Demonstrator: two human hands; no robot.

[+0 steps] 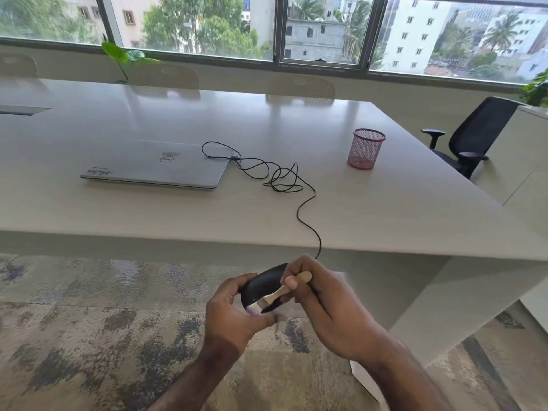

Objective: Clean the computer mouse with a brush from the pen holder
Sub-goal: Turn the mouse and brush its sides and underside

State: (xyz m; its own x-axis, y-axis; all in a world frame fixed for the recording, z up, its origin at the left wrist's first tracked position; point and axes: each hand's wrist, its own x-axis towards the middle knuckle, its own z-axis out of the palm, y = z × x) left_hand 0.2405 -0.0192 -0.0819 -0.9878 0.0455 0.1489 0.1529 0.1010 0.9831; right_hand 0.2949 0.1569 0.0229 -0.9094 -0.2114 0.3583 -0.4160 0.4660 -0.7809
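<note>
A black computer mouse (262, 284) is held below the table's front edge, in front of me. My left hand (234, 315) grips it from the left and underneath. My right hand (323, 304) pinches a small brush (284, 290) with a pale wooden handle; its metal band and dark bristles lie against the mouse's near end. The mouse's black cable (299, 209) runs up over the table edge in loose loops to a closed silver laptop (157, 166). A red mesh pen holder (366, 148) stands on the table at the right; nothing shows inside it.
The white table (118, 212) fills the middle of the view. A black office chair (471, 134) stands at its right end and beige chairs (299, 89) line the far side under the windows. Patterned carpet (89, 321) lies below.
</note>
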